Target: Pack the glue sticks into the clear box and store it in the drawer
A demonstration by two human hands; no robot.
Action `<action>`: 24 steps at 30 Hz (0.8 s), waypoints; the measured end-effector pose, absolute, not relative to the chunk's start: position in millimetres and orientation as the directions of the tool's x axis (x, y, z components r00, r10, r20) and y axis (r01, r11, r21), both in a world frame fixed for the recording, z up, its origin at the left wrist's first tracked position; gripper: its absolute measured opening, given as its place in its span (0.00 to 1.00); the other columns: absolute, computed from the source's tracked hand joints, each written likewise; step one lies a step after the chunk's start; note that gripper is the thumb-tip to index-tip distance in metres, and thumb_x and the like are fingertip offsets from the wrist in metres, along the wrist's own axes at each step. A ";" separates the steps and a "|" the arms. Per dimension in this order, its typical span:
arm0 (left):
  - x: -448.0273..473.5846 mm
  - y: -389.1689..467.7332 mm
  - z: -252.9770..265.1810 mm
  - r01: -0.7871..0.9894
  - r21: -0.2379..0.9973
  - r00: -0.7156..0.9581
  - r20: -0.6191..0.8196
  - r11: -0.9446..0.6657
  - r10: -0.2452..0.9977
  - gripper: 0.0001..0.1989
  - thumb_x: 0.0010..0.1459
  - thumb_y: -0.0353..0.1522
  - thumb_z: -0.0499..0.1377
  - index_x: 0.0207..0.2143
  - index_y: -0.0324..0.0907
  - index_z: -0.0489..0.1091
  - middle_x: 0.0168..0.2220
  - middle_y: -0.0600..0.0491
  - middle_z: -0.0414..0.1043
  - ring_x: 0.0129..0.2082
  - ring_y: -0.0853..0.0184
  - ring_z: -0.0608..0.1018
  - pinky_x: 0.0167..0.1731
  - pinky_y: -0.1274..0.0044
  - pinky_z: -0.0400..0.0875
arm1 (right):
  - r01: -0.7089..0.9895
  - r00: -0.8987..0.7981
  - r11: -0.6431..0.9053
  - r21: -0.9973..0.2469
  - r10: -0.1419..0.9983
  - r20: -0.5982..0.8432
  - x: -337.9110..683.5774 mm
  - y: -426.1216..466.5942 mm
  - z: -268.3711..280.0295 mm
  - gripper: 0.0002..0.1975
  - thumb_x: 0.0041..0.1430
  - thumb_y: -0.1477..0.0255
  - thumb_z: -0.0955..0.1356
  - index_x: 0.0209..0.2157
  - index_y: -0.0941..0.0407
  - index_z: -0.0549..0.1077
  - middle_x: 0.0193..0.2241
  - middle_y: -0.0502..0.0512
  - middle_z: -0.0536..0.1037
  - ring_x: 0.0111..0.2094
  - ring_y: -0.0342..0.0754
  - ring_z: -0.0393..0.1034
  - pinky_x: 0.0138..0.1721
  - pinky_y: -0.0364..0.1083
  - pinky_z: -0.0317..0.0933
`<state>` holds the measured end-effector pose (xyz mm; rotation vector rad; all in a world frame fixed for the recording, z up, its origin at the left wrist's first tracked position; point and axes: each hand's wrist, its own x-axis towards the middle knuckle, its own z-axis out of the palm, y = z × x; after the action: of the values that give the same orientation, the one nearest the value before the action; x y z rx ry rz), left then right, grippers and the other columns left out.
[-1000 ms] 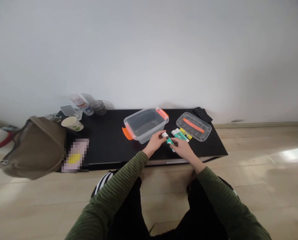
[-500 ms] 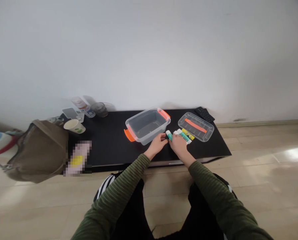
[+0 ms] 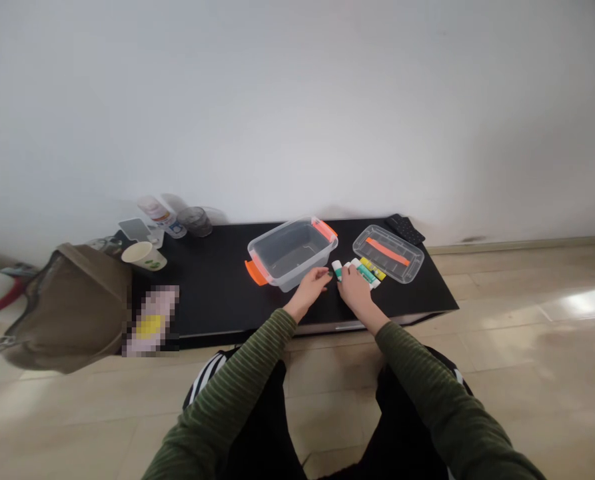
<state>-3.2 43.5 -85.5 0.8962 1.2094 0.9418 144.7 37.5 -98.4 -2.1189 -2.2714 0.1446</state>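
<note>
My right hand [image 3: 356, 289] bends over a row of several glue sticks [image 3: 364, 273] on the black table. Its fingertips close on the leftmost glue stick [image 3: 338, 270], green with a white end; its lower part is hidden by the fingers. My left hand [image 3: 313, 287] hovers just left of that stick, fingers stretched and thumb apart, with nothing visible in it. Behind the left hand stands a clear plastic box [image 3: 292, 279] with orange latches, its top uncovered. Its clear lid [image 3: 411, 272], with an orange handle, lies beyond the glue sticks on the right.
On the black table [image 3: 207, 293], the left side holds a paper cup [image 3: 142, 257], a dark glass [image 3: 196, 222], a spray can [image 3: 161, 215] and a brown bag [image 3: 72, 307]. A black patterned object [image 3: 405, 229] lies at the back right. The wall [image 3: 297, 120] rises behind.
The leftmost glue stick stands slightly more upright in the picture, still at my right fingertips. My left hand stays close by, its fingers a little straighter. The whole view has shifted slightly.
</note>
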 end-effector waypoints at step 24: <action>-25.5 -17.0 -47.1 -0.282 0.760 0.455 -0.432 0.586 0.779 0.31 0.61 0.57 0.50 0.42 0.40 0.74 0.41 0.39 0.78 0.39 0.58 0.81 0.39 0.68 0.75 | 0.803 0.157 -0.119 -0.584 0.987 0.014 201.4 20.3 -61.9 0.16 0.61 0.61 0.65 0.41 0.57 0.78 0.32 0.55 0.80 0.36 0.51 0.75 0.38 0.45 0.62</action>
<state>-25.5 -17.0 -47.1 0.6650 0.8629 0.7172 201.4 20.3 -61.9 -1.9801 -1.6978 0.5312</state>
